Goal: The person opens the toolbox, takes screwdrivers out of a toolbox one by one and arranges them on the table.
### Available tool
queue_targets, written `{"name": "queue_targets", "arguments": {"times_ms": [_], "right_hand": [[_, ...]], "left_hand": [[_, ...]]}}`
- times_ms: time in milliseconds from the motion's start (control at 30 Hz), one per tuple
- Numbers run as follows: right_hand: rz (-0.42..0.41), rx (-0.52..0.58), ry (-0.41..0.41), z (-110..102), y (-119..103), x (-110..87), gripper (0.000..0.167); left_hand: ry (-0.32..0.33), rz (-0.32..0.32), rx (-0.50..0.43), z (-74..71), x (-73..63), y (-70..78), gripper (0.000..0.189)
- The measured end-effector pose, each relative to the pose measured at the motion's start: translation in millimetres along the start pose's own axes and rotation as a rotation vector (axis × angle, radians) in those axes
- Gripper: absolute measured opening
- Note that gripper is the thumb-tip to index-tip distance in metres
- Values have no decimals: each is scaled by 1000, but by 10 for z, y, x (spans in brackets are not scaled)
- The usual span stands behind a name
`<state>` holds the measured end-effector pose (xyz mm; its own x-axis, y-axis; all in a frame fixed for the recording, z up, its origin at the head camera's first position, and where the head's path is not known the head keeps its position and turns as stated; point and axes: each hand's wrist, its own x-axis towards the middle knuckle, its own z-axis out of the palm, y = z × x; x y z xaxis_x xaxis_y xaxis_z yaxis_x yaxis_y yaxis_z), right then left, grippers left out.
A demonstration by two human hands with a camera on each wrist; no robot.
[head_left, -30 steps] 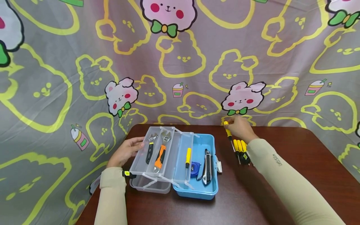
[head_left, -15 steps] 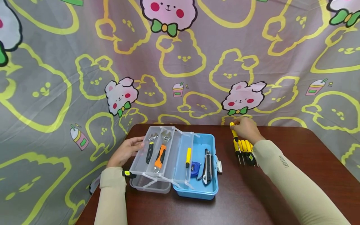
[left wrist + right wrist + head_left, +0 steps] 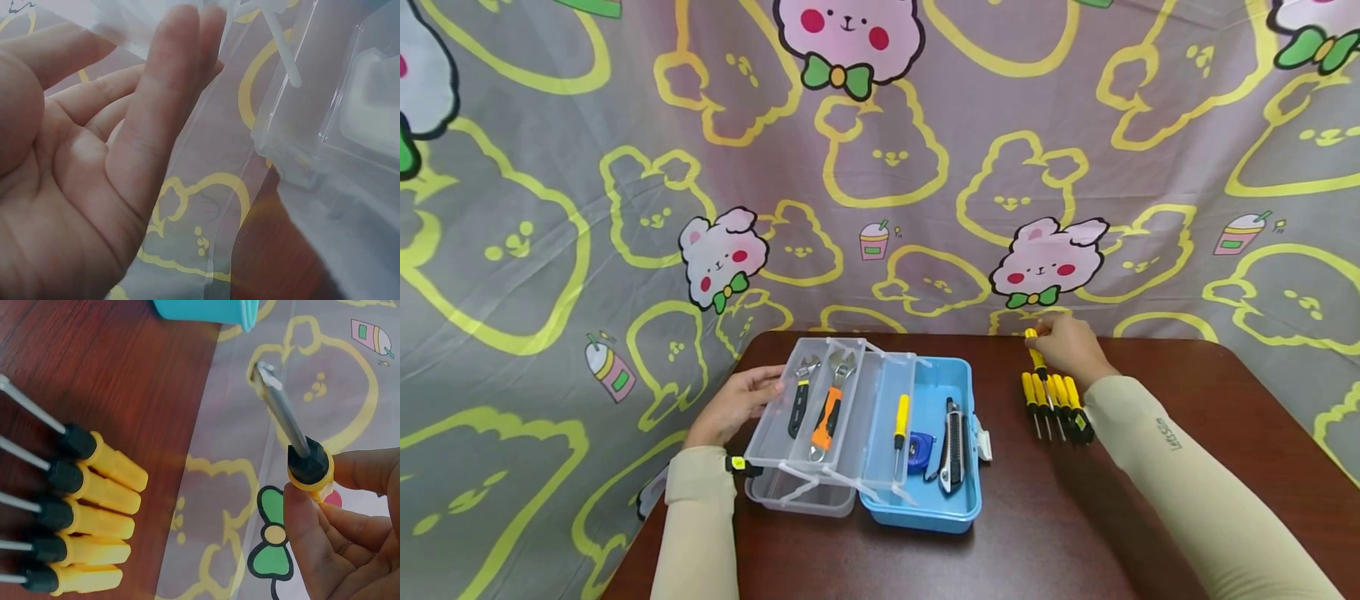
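Note:
My right hand (image 3: 1070, 343) pinches a yellow-handled screwdriver (image 3: 309, 464) between thumb and fingers. In the head view its shank points down over a row of several similar screwdrivers (image 3: 1032, 390) on the table. The right wrist view shows these lying side by side with yellow and black handles (image 3: 103, 525). My left hand (image 3: 741, 404) holds the left edge of a clear tray (image 3: 775, 433) folded out from a blue toolbox (image 3: 917, 518). In that tray lie a black-handled adjustable wrench (image 3: 800, 408) and an orange-handled one (image 3: 827, 421). Another screwdriver (image 3: 902, 421) rests in a clear tray over the box.
Inside the blue box are a utility knife (image 3: 952, 450) and a blue tape measure (image 3: 919, 454). A white latch (image 3: 984, 442) sticks out on its right side. A patterned cloth (image 3: 940, 217) hangs behind the brown table (image 3: 1157, 433).
My right hand has moved to the right with the screwdriver, over the row on the table, and more of the row shows. My left hand and the toolbox stay in place.

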<state>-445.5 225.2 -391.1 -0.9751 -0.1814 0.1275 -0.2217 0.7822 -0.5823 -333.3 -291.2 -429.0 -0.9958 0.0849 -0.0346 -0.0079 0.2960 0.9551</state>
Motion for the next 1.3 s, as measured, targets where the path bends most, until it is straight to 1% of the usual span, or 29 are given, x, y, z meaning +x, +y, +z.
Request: {"name": "queue_targets", "arguments": {"times_ms": [167,333,567,700,933,1167,1300], "right_hand": [[24,-7,-18,-26,47,1,30],[41,-9,-16,-62,98,16,37],[24,-52,0,-94,154,43,40],[19,-75,3,-126,162,28,37],[26,-75,3,-195,194,2,35],[29,-73,13,-218,293,14,24],[34,-70,11,-215,366,26,22]], "left_hand": [[-4,4,0,-7,0,-5,47],[-8,8,3,-16,4,-10,48],[-4,9,3,-19,11,-23,46],[3,5,3,-17,13,-34,44],[9,0,2,-15,14,-29,44],[4,2,3,-17,9,-15,45],[8,-2,0,-15,9,-14,45]]}}
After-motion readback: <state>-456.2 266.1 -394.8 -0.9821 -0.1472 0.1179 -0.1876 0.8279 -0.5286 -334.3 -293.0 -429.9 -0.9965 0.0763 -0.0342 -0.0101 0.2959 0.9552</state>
